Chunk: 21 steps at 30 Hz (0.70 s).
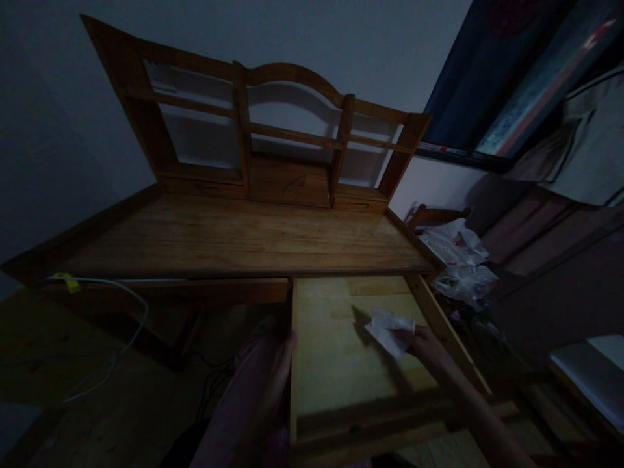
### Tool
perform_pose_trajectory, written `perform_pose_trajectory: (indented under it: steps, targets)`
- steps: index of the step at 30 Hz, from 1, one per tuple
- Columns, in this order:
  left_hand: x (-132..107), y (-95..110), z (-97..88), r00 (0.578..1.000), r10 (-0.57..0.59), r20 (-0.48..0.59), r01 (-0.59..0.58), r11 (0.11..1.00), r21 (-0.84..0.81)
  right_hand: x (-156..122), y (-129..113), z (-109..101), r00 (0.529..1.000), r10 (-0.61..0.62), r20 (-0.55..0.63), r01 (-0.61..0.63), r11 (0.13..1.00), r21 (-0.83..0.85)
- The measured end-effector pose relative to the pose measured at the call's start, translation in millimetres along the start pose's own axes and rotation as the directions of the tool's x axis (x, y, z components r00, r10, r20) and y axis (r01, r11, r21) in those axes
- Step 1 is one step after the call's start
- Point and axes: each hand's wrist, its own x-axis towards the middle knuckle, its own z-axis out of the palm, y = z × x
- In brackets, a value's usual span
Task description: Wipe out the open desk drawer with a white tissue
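My right hand [423,346] pinches a crumpled white tissue [390,330] and holds it over the pulled-out wooden drawer [341,364]. The tissue casts a shadow on the drawer's pale bottom, where nothing else lies. At the drawer's left side wall, my left hand [284,357] grips the edge from outside, with its lower fingers in shadow. The drawer belongs to a wooden desk [273,234] with a shelf hutch [292,133] along its back.
A white cable [141,305] with a yellow tag [71,283] hangs over the desk's front left. Right of the desk, plastic bags [458,250] rest on a wooden chair [433,214]. Dark cords [212,380] lie on the floor below. Clothes [585,143] hang at the right.
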Motion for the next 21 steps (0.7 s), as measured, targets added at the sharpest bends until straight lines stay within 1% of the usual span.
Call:
perform_pose_trajectory:
  steps: [2, 3, 4, 6, 7, 8, 9, 10, 11, 13, 15, 16, 17, 18, 19, 21]
  targets:
    - [-5, 7, -0.7, 1.000, 0.013, 0.005, -0.013, 0.999, 0.049, -1, -4, -16, 0.995, -0.090, -0.041, 0.080, 0.974, -0.210]
    - [-9, 11, -0.9, 1.000, 0.028, 0.009, -0.029, 0.996, 0.084, -1, -6, -23, 0.987, -0.147, -0.064, 0.116, 0.929, -0.352]
    - [-13, 16, -1.2, 0.999, 0.050, 0.015, -0.051, 0.992, 0.116, -2, -7, -28, 0.973, -0.211, -0.090, 0.139, 0.855, -0.500]
    - [-20, 24, -1.7, 0.995, 0.087, 0.042, -0.093, 0.983, 0.156, -2, -4, -34, 0.931, -0.342, -0.126, 0.139, 0.655, -0.743]
    - [-23, 27, -1.9, 0.994, 0.098, 0.045, -0.104, 0.982, 0.156, -2, 0, -34, 0.909, -0.394, -0.137, 0.121, 0.563, -0.818]
    - [-24, 28, -1.9, 0.994, 0.104, 0.046, -0.110, 0.983, 0.150, 0, 6, -33, 0.894, -0.428, -0.134, 0.107, 0.494, -0.863]
    - [-24, 28, -1.6, 0.994, 0.104, 0.042, -0.109, 0.984, 0.142, 1, 13, -31, 0.890, -0.441, -0.116, 0.107, 0.450, -0.887]
    - [-23, 26, -1.0, 0.995, 0.098, 0.032, -0.101, 0.986, 0.135, 4, 20, -27, 0.897, -0.433, -0.086, 0.121, 0.430, -0.895]
    - [-22, 23, 0.0, 0.996, 0.089, 0.019, -0.091, 0.987, 0.131, 6, 28, -23, 0.910, -0.411, -0.048, 0.147, 0.430, -0.891]
    - [-17, 18, 2.4, 0.998, 0.069, 0.009, -0.070, 0.990, 0.123, 9, 41, -13, 0.930, -0.368, 0.021, 0.206, 0.473, -0.857]
    - [-13, 14, 4.5, 0.998, 0.050, -0.026, -0.047, 0.991, 0.128, 10, 48, -4, 0.931, -0.363, 0.045, 0.245, 0.527, -0.814]
    - [-12, 14, 4.9, 0.998, 0.043, -0.046, -0.036, 0.990, 0.138, 9, 49, 0, 0.932, -0.360, 0.050, 0.249, 0.532, -0.809]
    - [-13, 15, 4.8, 0.998, 0.037, -0.058, -0.028, 0.988, 0.151, 8, 49, 3, 0.935, -0.351, 0.056, 0.243, 0.516, -0.822]
    - [-14, 17, 4.3, 0.997, 0.033, -0.066, -0.021, 0.986, 0.168, 7, 47, 5, 0.940, -0.336, 0.064, 0.229, 0.480, -0.847]
    - [-15, 20, 3.3, 0.997, 0.029, -0.067, -0.017, 0.983, 0.182, 5, 45, 6, 0.947, -0.315, 0.069, 0.208, 0.432, -0.878]
    - [-20, 27, 1.1, 0.999, 0.035, -0.028, -0.030, 0.983, 0.181, 3, 42, 6, 0.957, -0.279, 0.076, 0.171, 0.335, -0.927]
